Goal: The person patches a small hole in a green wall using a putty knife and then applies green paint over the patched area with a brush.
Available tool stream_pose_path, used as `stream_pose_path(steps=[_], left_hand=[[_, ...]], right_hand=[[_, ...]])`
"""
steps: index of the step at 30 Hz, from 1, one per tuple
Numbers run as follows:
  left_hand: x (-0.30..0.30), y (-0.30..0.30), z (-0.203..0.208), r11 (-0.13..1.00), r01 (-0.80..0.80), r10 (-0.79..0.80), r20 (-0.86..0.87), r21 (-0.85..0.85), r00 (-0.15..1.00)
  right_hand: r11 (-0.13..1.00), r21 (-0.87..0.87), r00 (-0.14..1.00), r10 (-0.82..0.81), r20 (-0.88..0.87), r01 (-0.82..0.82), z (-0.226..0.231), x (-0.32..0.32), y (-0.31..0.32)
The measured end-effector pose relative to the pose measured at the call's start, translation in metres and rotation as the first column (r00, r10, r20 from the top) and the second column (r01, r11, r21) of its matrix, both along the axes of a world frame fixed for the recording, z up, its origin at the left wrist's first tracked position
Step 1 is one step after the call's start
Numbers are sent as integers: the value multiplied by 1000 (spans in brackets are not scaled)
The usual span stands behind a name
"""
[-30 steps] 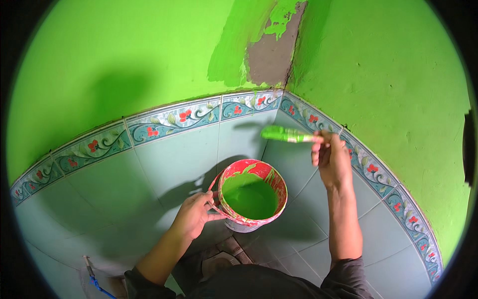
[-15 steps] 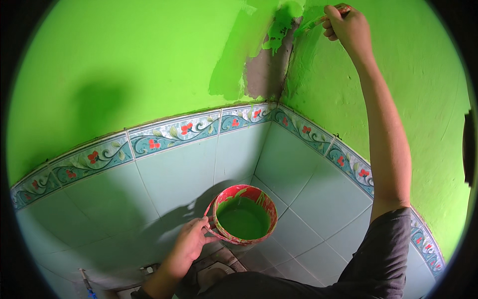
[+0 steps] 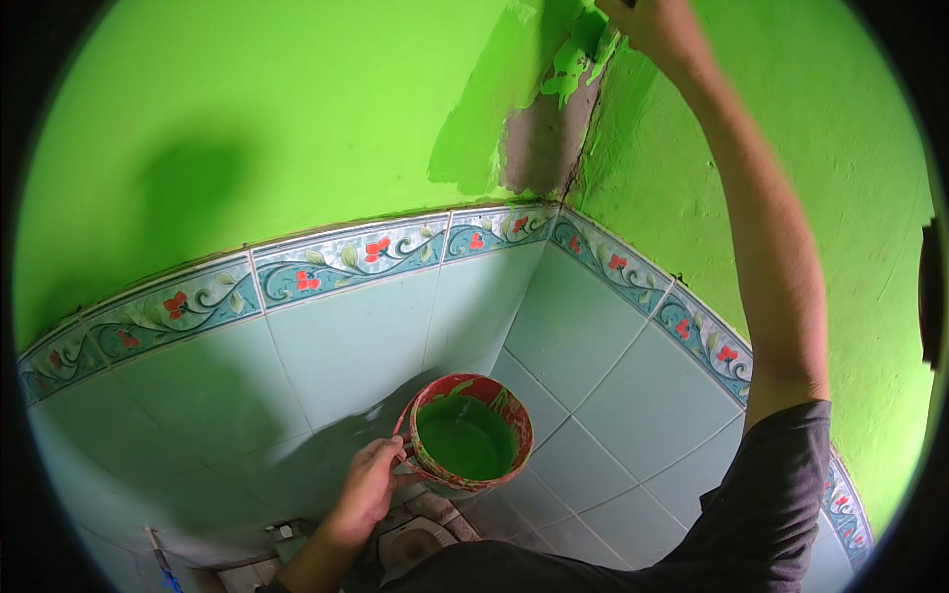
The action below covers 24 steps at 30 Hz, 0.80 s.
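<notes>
Fingers of the left hand (image 3: 368, 486) clench the handle beside the red bucket (image 3: 465, 436) of green paint. Farther up, the right hand (image 3: 660, 25) is cropped at the wall corner (image 3: 583, 148); its grip cannot be told.

Left hand (image 3: 368, 484) gripping paint bucket (image 3: 465, 445), right hand (image 3: 657, 25) raised at wall corner (image 3: 578, 148)

Corner of a tiled room, as I see it.
Pale green glazed wall tiles (image 3: 326, 366) sit beneath a floral border tile strip (image 3: 346, 259); a blue-handled tool (image 3: 163, 563) lies low left.
</notes>
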<state>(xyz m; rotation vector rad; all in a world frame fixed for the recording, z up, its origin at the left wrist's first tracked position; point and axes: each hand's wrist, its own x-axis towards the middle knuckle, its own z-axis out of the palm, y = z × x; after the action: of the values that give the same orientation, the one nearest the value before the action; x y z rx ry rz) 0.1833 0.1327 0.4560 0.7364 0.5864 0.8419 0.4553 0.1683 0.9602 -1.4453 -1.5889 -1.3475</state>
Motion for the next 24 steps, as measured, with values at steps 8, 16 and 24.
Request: stream_pose_path(steps=[8, 16, 24], left_hand=[[2, -3, 4, 1000, -8, 8, -46, -5, 999], [-2, -7, 0, 1000, -27, 27, -30, -4, 999], [-6, -12, 1, 998, -56, 57, -62, 11, 996]], right_hand=[[993, -97, 993, -69, -94, 60, 14, -25, -3], [990, -89, 992, -116, -43, 112, 10, -23, 1], [993, -62, 963, -86, 257, 105, 15, 6, 2]])
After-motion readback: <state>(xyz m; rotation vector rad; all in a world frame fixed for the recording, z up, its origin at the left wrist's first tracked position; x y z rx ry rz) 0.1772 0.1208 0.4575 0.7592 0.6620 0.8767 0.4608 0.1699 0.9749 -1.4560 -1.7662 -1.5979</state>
